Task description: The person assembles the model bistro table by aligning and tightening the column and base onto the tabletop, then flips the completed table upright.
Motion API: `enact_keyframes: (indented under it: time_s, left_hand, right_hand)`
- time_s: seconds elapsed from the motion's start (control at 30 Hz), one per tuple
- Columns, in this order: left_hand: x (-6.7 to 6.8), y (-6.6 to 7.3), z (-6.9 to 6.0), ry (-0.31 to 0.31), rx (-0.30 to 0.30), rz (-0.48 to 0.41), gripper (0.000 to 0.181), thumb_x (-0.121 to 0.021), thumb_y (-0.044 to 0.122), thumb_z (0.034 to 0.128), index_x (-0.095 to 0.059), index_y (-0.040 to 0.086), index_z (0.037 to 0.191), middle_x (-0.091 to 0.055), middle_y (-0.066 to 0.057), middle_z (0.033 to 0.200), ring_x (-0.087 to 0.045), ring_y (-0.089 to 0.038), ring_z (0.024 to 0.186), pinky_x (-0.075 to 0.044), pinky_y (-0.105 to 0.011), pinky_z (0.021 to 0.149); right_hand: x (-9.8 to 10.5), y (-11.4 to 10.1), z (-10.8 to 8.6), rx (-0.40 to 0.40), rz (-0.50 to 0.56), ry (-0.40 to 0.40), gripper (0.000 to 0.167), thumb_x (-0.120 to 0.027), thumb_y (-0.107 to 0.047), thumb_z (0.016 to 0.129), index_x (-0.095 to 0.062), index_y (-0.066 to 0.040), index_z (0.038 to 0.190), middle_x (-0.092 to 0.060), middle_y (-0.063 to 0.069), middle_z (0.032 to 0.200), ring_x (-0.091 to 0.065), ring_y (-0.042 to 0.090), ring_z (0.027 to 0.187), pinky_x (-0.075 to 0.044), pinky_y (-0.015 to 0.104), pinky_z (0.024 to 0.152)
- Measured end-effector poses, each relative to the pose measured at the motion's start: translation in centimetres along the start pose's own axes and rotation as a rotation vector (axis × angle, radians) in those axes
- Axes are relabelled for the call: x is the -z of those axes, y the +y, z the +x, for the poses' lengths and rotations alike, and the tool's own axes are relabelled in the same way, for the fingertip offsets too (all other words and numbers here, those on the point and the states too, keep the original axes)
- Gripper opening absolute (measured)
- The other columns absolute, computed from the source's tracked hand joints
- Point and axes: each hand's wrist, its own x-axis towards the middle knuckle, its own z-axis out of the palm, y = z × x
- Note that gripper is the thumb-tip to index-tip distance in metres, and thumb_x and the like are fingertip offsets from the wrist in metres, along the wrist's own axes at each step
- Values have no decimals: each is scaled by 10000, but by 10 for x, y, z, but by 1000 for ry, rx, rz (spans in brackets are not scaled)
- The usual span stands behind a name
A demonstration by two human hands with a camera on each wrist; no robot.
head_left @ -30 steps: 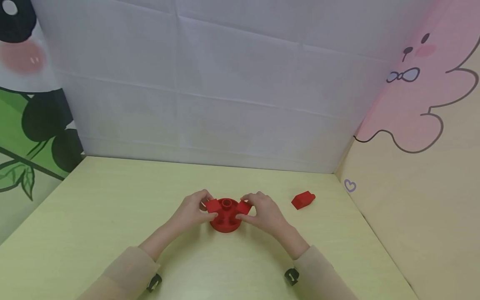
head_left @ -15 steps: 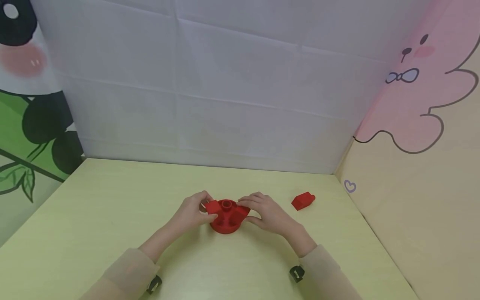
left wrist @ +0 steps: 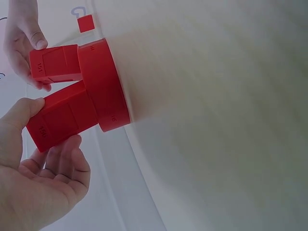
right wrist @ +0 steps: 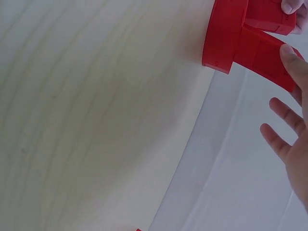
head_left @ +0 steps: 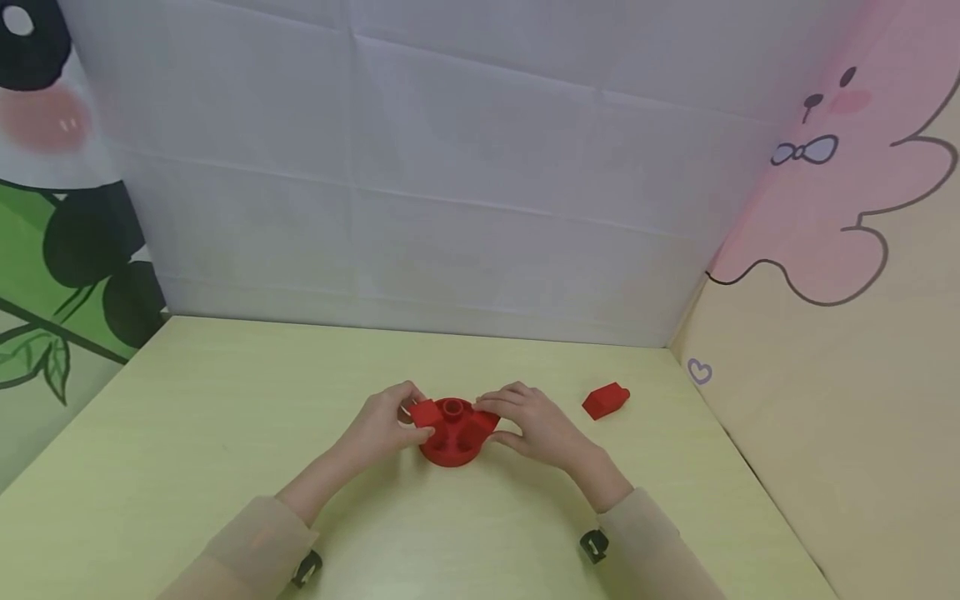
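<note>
A round red base (head_left: 452,454) with a raised ring in its middle stands on the table. My left hand (head_left: 386,421) grips a red block (head_left: 425,412) at the base's left, between thumb and fingers. That left block (left wrist: 62,115) bears "150" in the left wrist view and tilts outward from the base. On the right, my right hand (head_left: 534,425) pinches another red block (right wrist: 264,55), thumb on its near side and some fingers spread apart. The lower ends of both blocks meet the base; how deeply they sit in it is hidden.
A loose red block (head_left: 606,401) with a rounded knob lies to the right on the pale wooden table (head_left: 262,392). A white cloth wall (head_left: 465,183) stands at the back. A printed side panel (head_left: 825,400) borders the table's right edge.
My right hand has shifted slightly outward and its block now leans lower, further outward against the base. The left hand and its block have stayed nearly still.
</note>
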Motion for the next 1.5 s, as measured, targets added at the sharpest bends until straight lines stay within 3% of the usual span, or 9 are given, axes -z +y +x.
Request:
enact_keyframes:
  time_s: [0.2, 0.5, 0.83, 1.17, 1.5]
  left_hand:
    - [0, -2, 0, -4, -22, 8, 319, -786, 149, 755, -594, 110, 1007, -617, 26, 917, -584, -158, 823, -509, -246, 656]
    - [7, -7, 3, -43, -90, 29, 308, -778, 168, 769, -623, 138, 1032, -623, 53, 916, -584, -161, 851, -493, -251, 671]
    - [19, -19, 11, -137, -177, 8, 335, -769, 222, 783, -621, 181, 1081, -612, 71, 919, -557, -144, 895, -503, -260, 677]
    - [29, -29, 22, -217, -276, -3, 412, -756, 284, 799, -618, 154, 1166, -628, 35, 1069, -579, -149, 951, -521, -263, 751]
    - [35, -35, 35, -262, -227, -18, 370, -723, 197, 834, -577, 163, 1173, -637, 18, 1100, -596, -192, 1039, -509, -321, 835]
  right_hand:
    - [5, 19, -15, -116, 10, -5, 536, -704, -273, 851, -497, -223, 1343, -531, -62, 1321, -469, 140, 1227, -417, 386, 1006]
    - [15, 65, -50, -300, -54, 10, 522, -710, -200, 842, -517, -174, 1325, -540, 17, 1319, -465, 241, 1238, -420, 464, 992]
    - [14, 106, -81, -381, -104, 10, 510, -724, -139, 819, -538, -96, 1292, -535, 132, 1308, -455, 351, 1227, -411, 591, 935]
    - [8, 130, -95, -482, -85, -31, 529, -712, -106, 807, -523, -92, 1301, -529, 170, 1301, -436, 383, 1213, -396, 598, 941]
    - [14, 134, -95, -455, -133, -82, 493, -764, -45, 731, -592, -87, 1191, -591, 155, 1178, -486, 369, 1124, -426, 587, 879]
